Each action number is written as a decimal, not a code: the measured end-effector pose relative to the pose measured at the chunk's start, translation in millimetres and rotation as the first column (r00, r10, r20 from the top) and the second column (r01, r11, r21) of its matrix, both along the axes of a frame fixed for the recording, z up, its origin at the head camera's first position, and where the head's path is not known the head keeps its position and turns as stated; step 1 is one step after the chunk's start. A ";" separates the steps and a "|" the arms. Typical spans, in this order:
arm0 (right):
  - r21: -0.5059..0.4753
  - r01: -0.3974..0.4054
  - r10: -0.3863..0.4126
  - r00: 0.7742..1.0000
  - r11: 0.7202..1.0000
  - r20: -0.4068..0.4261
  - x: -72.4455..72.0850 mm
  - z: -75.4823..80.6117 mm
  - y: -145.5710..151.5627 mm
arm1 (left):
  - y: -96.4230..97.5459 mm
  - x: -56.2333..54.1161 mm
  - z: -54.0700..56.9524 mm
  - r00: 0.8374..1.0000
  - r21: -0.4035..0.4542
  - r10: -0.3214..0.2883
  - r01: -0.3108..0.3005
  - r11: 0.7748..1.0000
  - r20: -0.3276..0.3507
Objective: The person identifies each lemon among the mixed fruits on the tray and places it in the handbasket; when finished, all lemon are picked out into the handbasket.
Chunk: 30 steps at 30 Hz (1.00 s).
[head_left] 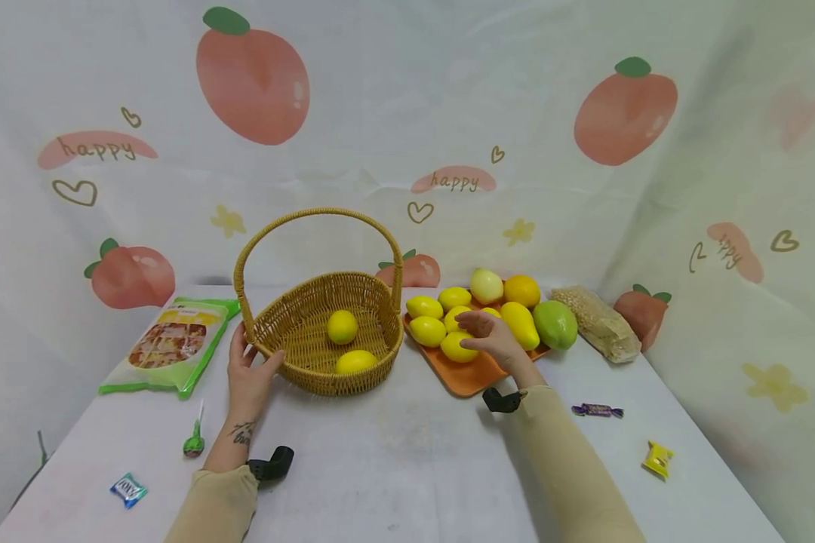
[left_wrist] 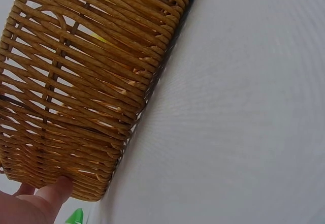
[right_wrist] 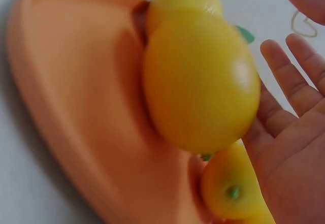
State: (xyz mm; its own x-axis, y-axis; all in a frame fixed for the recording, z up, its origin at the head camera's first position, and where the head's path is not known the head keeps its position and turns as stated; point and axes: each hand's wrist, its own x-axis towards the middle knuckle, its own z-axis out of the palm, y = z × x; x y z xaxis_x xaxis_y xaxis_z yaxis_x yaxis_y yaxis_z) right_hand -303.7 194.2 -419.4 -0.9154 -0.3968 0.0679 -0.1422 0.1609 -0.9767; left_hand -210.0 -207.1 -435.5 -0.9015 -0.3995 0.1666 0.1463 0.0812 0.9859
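A wicker basket with a tall hoop handle stands left of centre. In it lie a round yellow fruit and a lemon. My left hand holds the basket's left side, its thumb against the woven wall. On the right, an orange tray carries several lemons, among them a front one, plus a mango, a green papaya-like fruit, an orange and a pale round fruit. Over the lemons my right hand is spread, holding nothing.
A green-edged food bag lies at the left, with a lollipop and a blue-wrapped candy nearer me. Right of the tray are a bag of beans or grains, a purple-wrapped candy and a yellow-wrapped one.
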 end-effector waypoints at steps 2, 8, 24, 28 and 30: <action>0.055 0.018 -0.018 1.000 0.998 0.010 -1.4 -4.8 2.1 | 0.1 0.0 0.2 1.000 -0.004 0.000 0.000 1.000 0.003; 0.252 0.049 -0.056 0.998 0.966 0.020 -1.9 -16.4 -1.0 | 0.1 0.5 1.0 1.000 -0.001 -0.001 0.001 1.000 -0.006; 0.209 0.125 -0.152 0.981 0.970 0.119 17.4 -11.4 -13.7 | 0.3 -0.4 1.1 1.000 0.001 0.004 -0.004 1.000 0.014; 0.046 0.089 -0.094 0.987 0.995 0.133 28.4 4.1 -28.0 | 0.0 -0.7 1.7 1.000 -0.005 0.004 -0.003 1.000 0.020; -0.035 0.055 -0.050 0.990 0.998 0.135 33.3 13.3 -39.4 | -0.1 -0.8 1.6 1.000 -0.007 0.004 -0.004 1.000 0.025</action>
